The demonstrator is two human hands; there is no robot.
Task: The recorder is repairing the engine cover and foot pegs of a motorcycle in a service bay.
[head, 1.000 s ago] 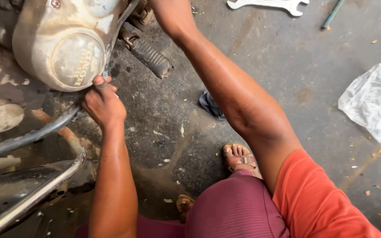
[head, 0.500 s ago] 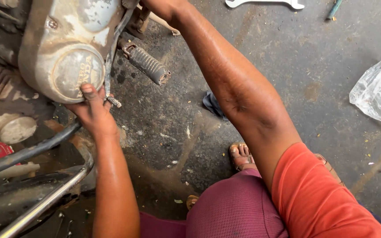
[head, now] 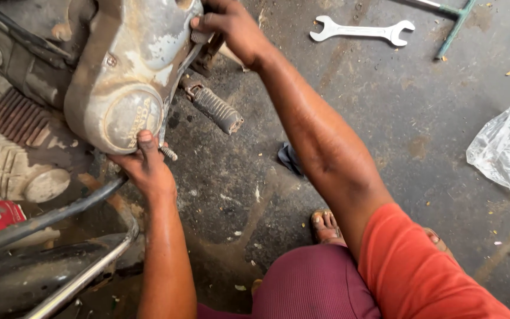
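A worn grey engine side cover (head: 131, 77) of a motorcycle fills the upper left. My left hand (head: 143, 168) grips its lower edge, thumb pressed on the round bulge, beside a protruding bolt (head: 169, 153). My right hand (head: 231, 26) holds the cover's upper right edge with fingers curled over it. A ribbed rubber footpeg (head: 215, 109) sticks out just below and between my arms.
A double open-ended spanner (head: 361, 29) lies on the stained concrete at top centre, with a green-handled tool (head: 453, 26) to its right. A crumpled clear plastic bag (head: 506, 150) sits at the right. Chrome exhaust pipes (head: 72, 277) run along the lower left. My sandalled foot (head: 326, 224) is below.
The view has shifted so the cover and the spanner sit lower in frame. My right hand has come into view on the cover's upper edge. My left hand stays at its lower edge.
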